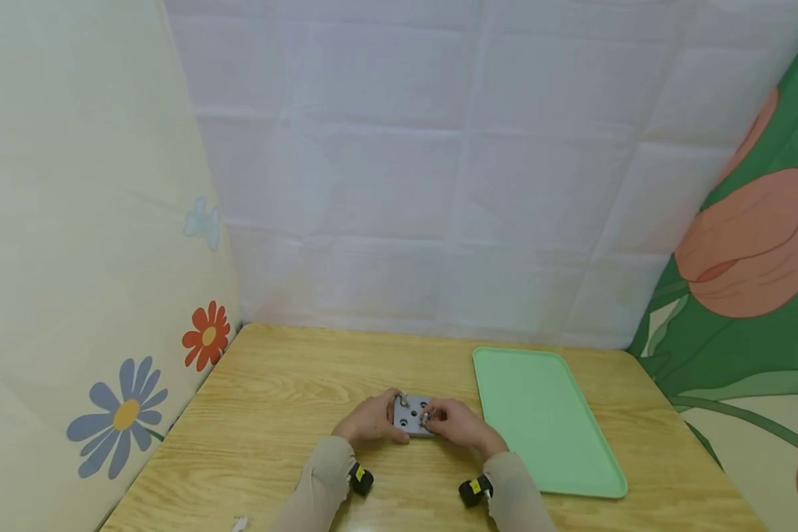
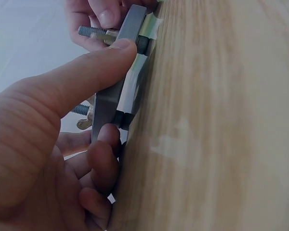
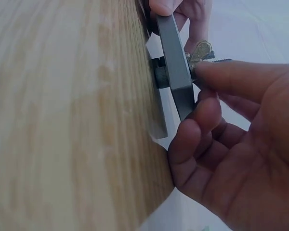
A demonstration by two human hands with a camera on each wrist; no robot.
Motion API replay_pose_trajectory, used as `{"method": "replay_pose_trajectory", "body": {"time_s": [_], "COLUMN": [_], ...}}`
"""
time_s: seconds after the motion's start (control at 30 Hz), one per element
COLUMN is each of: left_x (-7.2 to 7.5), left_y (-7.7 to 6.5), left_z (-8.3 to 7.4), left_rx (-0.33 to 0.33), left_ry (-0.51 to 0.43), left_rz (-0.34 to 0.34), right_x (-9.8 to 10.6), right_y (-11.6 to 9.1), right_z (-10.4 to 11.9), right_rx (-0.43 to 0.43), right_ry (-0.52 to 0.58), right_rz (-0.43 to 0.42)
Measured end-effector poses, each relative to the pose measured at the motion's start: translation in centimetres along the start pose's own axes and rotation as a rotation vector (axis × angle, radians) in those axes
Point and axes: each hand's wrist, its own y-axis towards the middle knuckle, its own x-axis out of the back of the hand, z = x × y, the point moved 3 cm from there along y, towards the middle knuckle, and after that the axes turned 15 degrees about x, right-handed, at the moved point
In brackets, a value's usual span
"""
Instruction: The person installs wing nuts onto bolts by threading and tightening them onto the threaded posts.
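Note:
A flat grey plate with several holes is held close over the wooden table. My left hand grips its left end, the thumb along the edge nearest me. Two bolts pass through the plate, their dark knurled heads underneath and threaded ends on top. A brass wing nut sits on the bolt by my left hand. At the right end my right hand pinches the other wing nut between thumb and finger, partly hiding it. Its remaining fingers curl beside the plate's edge.
A light green tray lies on the table to the right, close by my right forearm. A small white scrap is near the front left edge. White cloth hangs behind, with flower-patterned cloths at both sides.

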Motion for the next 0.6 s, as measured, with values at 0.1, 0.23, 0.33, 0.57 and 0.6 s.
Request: {"method": "replay_pose_trajectory", "body": {"time_s": [0.1,0.23,0.33,0.57,0.6], "left_x": [-0.1,-0.2,-0.2,-0.5,-0.5], "left_y": [0.1,0.2,0.2,0.5,0.6], "left_z": [-0.1,-0.2,-0.3,-0.4,-0.3], "left_rx": [-0.006,-0.004,0.002,0.001,0.002], "left_ry": [0.002,0.003,0.004,-0.018,-0.019], "left_rz": [0.003,0.001,-0.004,0.001,0.003], "right_x": [0.0,0.0,0.0,0.3,0.3], "right_y": [0.0,0.0,0.0,-0.4,-0.4], "right_z": [-0.1,-0.4,-0.7,-1.1,-1.1], "right_rx": [0.000,-0.012,-0.027,-0.084,-0.083], "right_ry": [-0.015,-0.022,-0.003,0.171,0.175], "right_rz": [-0.005,-0.008,-0.007,-0.028,-0.025]}}
